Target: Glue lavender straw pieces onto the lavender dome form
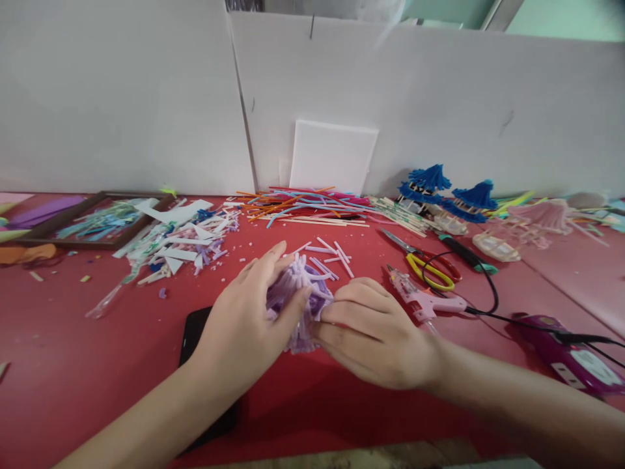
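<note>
Between my hands is a small lilac model (pixel 300 280) built from pipe cleaner pieces, with a pointed, ribbed roof. My left hand (pixel 249 309) wraps its left side, thumb across the front and fingers behind. At the model's lower right edge, my right hand (pixel 375 329) is closed with its fingertips pinched together; whether a loose piece is between them is hidden. Just behind the model lie several cut lilac pipe cleaner pieces (pixel 336 255). A black phone (pixel 195 329) lies partly under my left forearm.
To the right are scissors (pixel 430 270), a pink glue gun (pixel 430 303) with its cord, a green-handled tool (pixel 466 253) and a purple power strip (pixel 571 352). Blue-roofed models (pixel 424 185) and a pink one (pixel 541 218) stand behind. Scraps (pixel 190 241) and a frame (pixel 117 244) lie left; long pipe cleaners (pixel 303 205) at back.
</note>
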{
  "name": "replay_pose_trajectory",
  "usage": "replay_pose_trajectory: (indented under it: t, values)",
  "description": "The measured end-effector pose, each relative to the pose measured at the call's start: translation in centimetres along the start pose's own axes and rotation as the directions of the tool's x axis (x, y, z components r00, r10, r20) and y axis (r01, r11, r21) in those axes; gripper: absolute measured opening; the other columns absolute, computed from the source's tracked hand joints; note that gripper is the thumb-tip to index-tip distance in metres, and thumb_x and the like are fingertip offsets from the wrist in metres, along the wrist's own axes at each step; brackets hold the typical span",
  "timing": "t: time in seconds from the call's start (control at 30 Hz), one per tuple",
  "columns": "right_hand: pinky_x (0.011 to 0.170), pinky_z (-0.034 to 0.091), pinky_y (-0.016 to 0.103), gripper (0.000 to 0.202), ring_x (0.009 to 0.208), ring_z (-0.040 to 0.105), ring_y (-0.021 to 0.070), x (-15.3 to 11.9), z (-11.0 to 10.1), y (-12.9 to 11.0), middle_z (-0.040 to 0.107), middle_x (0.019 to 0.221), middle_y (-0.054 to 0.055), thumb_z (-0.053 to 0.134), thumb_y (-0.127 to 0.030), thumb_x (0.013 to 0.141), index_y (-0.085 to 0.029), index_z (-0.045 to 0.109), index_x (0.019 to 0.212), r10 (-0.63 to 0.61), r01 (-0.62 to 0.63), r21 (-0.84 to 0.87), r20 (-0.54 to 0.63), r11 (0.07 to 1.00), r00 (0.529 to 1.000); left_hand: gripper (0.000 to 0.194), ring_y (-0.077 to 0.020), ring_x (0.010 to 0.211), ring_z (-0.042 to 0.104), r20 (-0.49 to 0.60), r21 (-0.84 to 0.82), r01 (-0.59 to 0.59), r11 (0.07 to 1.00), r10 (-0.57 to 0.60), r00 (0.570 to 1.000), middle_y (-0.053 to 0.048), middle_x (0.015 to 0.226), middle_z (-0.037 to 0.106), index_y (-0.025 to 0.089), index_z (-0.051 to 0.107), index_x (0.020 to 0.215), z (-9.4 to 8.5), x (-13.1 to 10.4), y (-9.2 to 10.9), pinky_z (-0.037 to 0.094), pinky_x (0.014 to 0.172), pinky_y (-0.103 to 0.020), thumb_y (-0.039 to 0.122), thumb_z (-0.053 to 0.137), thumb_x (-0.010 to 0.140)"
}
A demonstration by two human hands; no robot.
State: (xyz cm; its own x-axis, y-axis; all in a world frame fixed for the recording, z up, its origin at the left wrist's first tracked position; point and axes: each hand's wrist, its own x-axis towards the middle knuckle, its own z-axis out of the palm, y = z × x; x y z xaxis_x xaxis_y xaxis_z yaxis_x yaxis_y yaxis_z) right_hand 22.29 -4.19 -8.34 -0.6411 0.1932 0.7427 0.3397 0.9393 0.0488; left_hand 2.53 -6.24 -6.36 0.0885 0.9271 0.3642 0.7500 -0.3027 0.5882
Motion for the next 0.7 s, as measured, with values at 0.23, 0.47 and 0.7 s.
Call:
replay_pose_trajectory:
  t: [0.23, 0.47, 0.7]
  values:
    - [0.068, 0.047, 0.031, 0.006, 0.070, 0.056, 0.0154, 0.5, -1.5, 0.7, 0.068, 0.075, 0.000, 0.062, -0.021, 0.091, -0.021, 0.068, 0.089, -0.032, 0.026, 0.048, 0.135, 0.998, 0.990, 0.057, -0.0308, 0.120, 0.064, 0.039, -0.068, 0.039, 0.997, -0.036, 0.999, -0.014, 0.133, 0.065, 0.017, 0.049, 0.136, -0.3, 0.1, 0.0, 0.057, 0.095, -0.045, 0.044, 0.059, 0.087]
    - [0.074, 0.053, 0.037, 0.023, 0.088, 0.067, 0.0252, -4.3, -6.2, 5.7, 0.071, 0.094, 0.008, 0.055, -0.020, 0.085, -0.019, 0.061, 0.107, 0.575, -0.488, -0.385, 0.149, 0.783, 0.805, 0.051, -0.0291, 0.122, 0.063, 0.050, -0.196, 0.078, 0.978, -0.070, 0.996, -0.011, 0.129, 0.067, 0.026, 0.051, 0.129, -0.6, 0.3, -0.4, 0.056, 0.097, -0.043, 0.047, 0.064, 0.084]
    - [0.071, 0.059, 0.035, 0.061, 0.091, 0.073, 0.0264, -13.2, -7.3, 8.2, 0.073, 0.112, 0.015, 0.050, -0.004, 0.061, -0.015, 0.062, 0.120, 0.629, -0.464, -0.426, 0.496, 0.777, 0.598, 0.040, -0.0285, 0.115, 0.066, 0.141, -0.264, 0.152, 0.952, -0.118, 0.983, -0.007, 0.121, 0.071, 0.028, 0.061, 0.115, -0.8, 1.1, -1.2, 0.056, 0.094, -0.046, 0.042, 0.068, 0.079]
